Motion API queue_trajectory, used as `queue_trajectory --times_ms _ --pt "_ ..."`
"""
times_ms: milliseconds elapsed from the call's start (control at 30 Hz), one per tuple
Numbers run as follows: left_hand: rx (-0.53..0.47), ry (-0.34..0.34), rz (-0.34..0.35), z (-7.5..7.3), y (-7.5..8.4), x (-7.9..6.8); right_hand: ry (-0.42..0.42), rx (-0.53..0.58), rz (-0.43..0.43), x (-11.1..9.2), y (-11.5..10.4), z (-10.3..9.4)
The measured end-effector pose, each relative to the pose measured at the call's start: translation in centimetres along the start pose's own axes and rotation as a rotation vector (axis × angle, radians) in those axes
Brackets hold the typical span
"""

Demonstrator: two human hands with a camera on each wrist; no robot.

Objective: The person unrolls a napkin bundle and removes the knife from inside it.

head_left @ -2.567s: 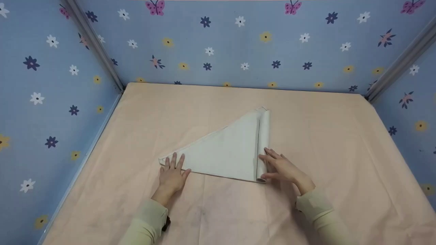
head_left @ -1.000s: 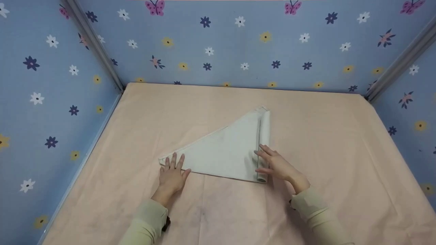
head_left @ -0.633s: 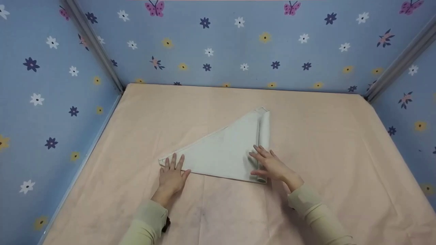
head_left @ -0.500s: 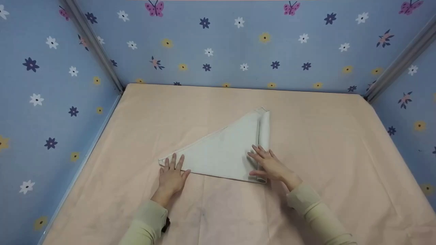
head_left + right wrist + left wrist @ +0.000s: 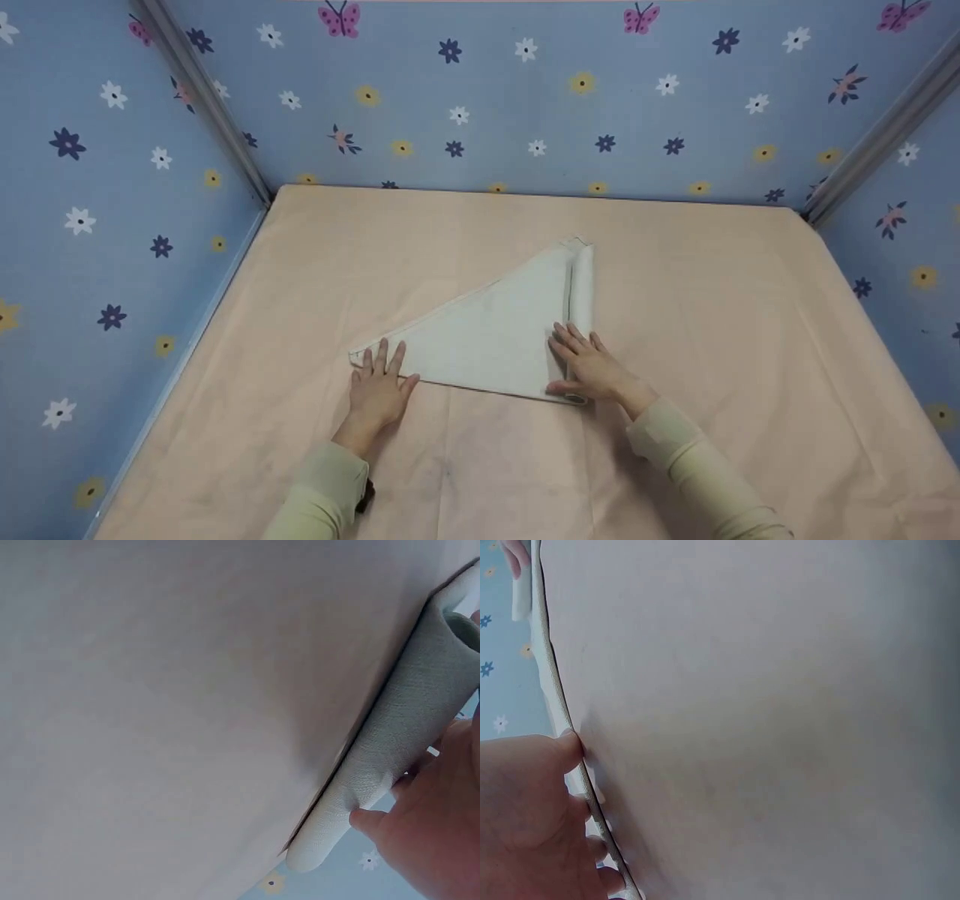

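A pale, whitish cloth (image 5: pixel 487 337) lies folded into a roughly triangular shape on the table, its right side turned into a narrow roll (image 5: pixel 583 289). My left hand (image 5: pixel 381 390) rests with spread fingers on the cloth's left corner; in the left wrist view that hand (image 5: pixel 532 817) is at the cloth's edge. Across the near part of the roll lies my right hand (image 5: pixel 592 371), its fingertips reaching past the roll onto the flat cloth. Seen from the right wrist, the roll (image 5: pixel 390 720) is a hollow tube with the right hand (image 5: pixel 435 810) against its far side.
A peach-coloured cover (image 5: pixel 712 300) with faint creases spreads over the table. Blue flowered panels (image 5: pixel 495 97) stand behind and at both sides, with grey metal posts (image 5: pixel 210 97) at the corners.
My right hand has moved left over the roll; its fingertips were on the roll and now come down on the flat cloth beside it. My left hand stays in place.
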State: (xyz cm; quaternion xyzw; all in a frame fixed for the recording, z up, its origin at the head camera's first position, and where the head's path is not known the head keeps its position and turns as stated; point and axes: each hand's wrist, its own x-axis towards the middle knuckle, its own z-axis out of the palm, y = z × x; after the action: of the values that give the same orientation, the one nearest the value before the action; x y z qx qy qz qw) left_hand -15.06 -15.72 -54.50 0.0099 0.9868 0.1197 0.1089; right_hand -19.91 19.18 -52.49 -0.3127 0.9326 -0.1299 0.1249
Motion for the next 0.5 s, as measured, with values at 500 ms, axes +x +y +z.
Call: queue_trajectory --times_ms 500 --pt "0.015 0.013 0.009 0.14 -0.05 -0.06 -0.014 -0.053 -0.027 -0.37 0.66 0.21"
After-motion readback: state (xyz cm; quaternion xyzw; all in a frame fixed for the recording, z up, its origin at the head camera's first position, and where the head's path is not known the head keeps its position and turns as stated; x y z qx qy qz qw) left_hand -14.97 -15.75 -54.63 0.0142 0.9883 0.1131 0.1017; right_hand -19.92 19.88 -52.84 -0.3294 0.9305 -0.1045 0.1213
